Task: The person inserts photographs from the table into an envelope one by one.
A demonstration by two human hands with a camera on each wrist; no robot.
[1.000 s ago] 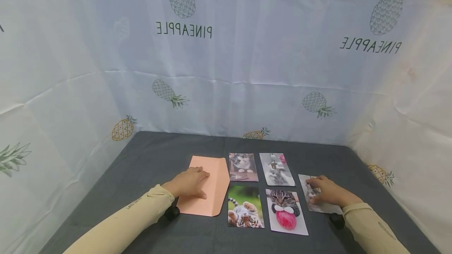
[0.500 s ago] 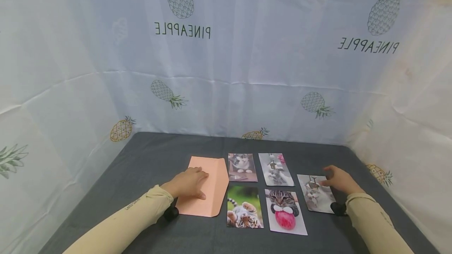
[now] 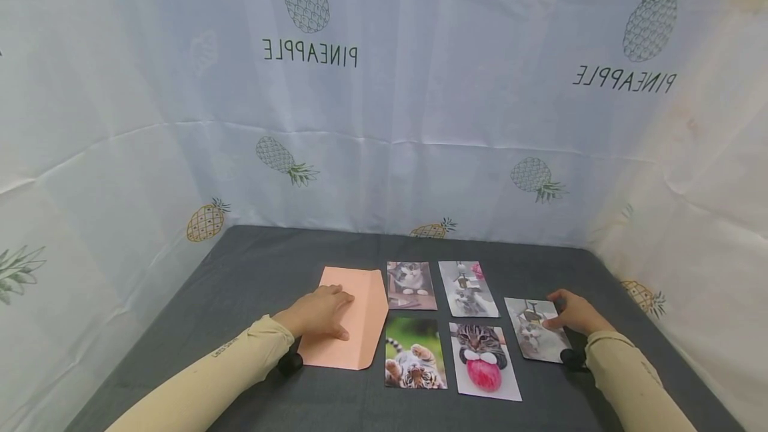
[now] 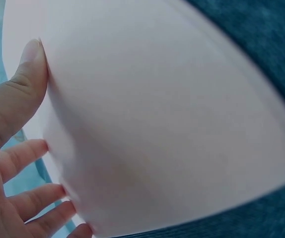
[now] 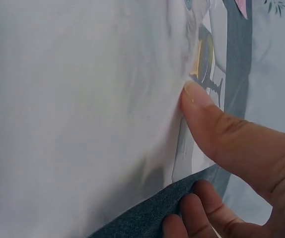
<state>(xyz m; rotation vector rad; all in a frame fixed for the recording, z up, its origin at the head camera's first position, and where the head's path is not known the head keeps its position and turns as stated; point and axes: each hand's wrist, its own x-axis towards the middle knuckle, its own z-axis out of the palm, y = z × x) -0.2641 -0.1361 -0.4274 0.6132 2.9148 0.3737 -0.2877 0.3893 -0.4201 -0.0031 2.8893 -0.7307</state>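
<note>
My left hand (image 3: 317,312) rests with spread fingers on a peach-orange envelope (image 3: 333,352), whose pointed flap faces right. In the left wrist view the thumb and fingertips touch the pale paper of the envelope (image 4: 147,109). My right hand (image 3: 579,312) is at the right edge of a grey-white cat photo (image 3: 531,335) lying on the table. Its thumb (image 5: 207,111) touches the face of the photo in the right wrist view, while the other fingers are loosely bent against the dark cloth beside the edge.
Between the hands lie a cat photo (image 3: 413,285), a grey photo (image 3: 471,295), a tiger cub photo (image 3: 416,352) and a photo of a tabby with a pink ball (image 3: 486,359), in two rows on the dark tablecloth (image 3: 294,245). A pineapple-print curtain (image 3: 390,185) encloses the table.
My right hand has drawn back from over the photo's middle to its right edge, uncovering the picture, and its thumb stays at the photo. My left hand keeps its place on the envelope.
</note>
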